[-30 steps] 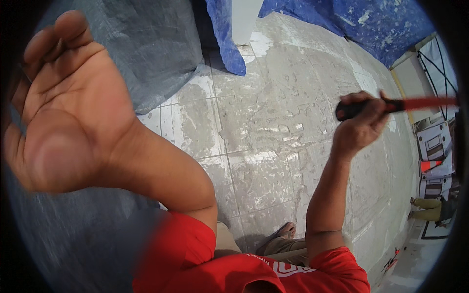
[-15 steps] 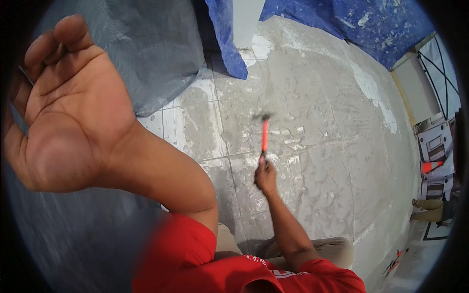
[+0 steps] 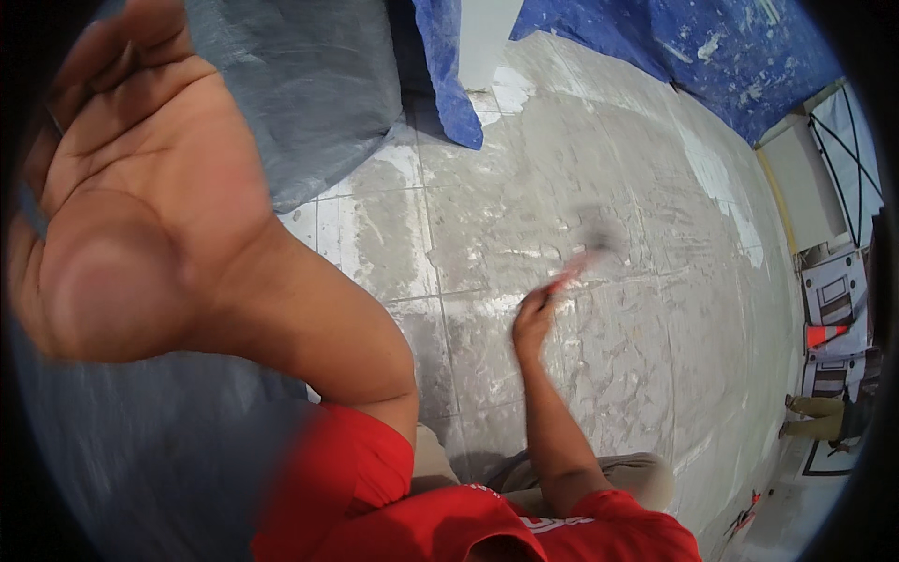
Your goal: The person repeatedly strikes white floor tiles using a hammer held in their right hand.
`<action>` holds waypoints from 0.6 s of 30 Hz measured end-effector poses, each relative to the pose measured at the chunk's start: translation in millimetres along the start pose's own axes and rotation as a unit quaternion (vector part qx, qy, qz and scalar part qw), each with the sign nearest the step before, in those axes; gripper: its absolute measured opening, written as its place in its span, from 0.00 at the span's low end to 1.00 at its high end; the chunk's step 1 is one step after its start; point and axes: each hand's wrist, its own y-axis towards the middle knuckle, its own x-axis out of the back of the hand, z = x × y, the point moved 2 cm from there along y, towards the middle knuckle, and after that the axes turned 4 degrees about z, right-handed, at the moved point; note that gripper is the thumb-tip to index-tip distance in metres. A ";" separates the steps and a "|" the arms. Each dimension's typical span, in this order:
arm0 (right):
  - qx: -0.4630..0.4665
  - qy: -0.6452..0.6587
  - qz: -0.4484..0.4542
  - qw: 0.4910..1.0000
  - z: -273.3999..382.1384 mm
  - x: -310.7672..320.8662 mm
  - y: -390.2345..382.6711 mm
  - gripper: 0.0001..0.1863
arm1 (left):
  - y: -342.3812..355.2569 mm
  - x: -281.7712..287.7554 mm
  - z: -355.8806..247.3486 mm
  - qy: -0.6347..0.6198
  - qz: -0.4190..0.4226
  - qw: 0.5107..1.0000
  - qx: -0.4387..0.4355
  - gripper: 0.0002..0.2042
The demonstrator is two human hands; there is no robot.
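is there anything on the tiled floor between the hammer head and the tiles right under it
Nothing visible. The right hand grips the red-handled hammer, whose blurred head sits just over the bare, mortar-smeared tiled floor. The grey sheet and blue tarp lie well off to the sides.

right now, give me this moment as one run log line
left hand: open, raised near camera | right hand: gripping blurred red-handled hammer | under it: grey mortar-smeared floor tiles | behind: blue tarp
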 end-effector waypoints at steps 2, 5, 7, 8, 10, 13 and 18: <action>-0.321 0.040 0.486 0.812 -88.1 -40.3 -111.0 0.20 | 0.1 -2.4 2.0 -0.005 -0.039 0.999 0.024 0.25; -0.521 0.311 0.354 0.712 2.6 -30.9 -97.2 0.19 | 15.4 -1.9 -20.4 0.073 -0.047 0.996 0.014 0.19; -0.489 0.323 0.294 0.755 15.2 -14.9 -51.2 0.25 | 12.9 1.6 -11.5 0.097 -0.002 0.995 0.003 0.17; -0.443 0.322 0.269 0.792 24.4 -6.7 -16.6 0.26 | 16.5 -2.3 -11.0 0.098 0.019 0.995 -0.006 0.16; -0.318 0.341 0.181 0.866 43.3 26.8 62.5 0.23 | 12.2 -6.0 -5.7 0.076 -0.005 0.997 0.007 0.16; -0.108 0.338 0.000 0.935 86.6 90.5 162.3 0.19 | 8.2 -9.4 -1.4 0.066 -0.032 0.997 0.028 0.17; 0.086 0.444 -0.197 0.870 139.4 125.9 213.5 0.16 | 13.5 1.0 -10.7 0.065 -0.010 0.998 0.022 0.17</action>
